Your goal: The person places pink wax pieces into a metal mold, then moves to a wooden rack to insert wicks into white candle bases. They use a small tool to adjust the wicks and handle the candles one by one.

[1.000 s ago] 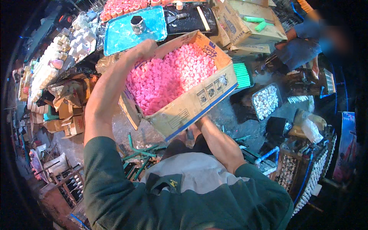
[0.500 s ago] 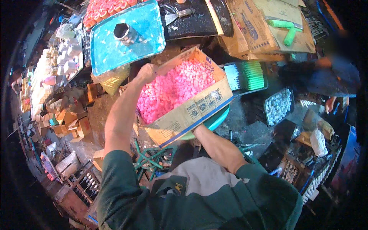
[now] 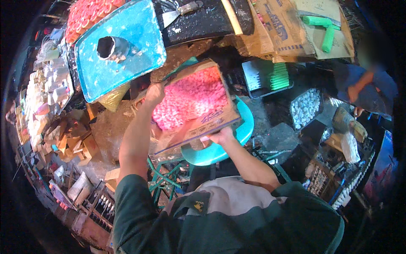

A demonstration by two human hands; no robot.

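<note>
A cardboard box full of small pink pieces is held tilted in front of me, above a round teal stool. My left hand is closed on the box's far left edge. Beneath the near side, my right hand supports the box; some of its fingers are hidden under the cardboard. The stool's near rim shows below the box, and the box covers much of its far part.
A blue tray with a hollow metal piece lies beyond my left hand. A scraper rests on a black surface. At right stand a tray with green sticks and a crate of pale pieces. A person is at far right.
The box has dropped lower and its tilt has changed, both hands staying on it. More of the teal stool and of my right hand shows. My view has shifted slightly.
</note>
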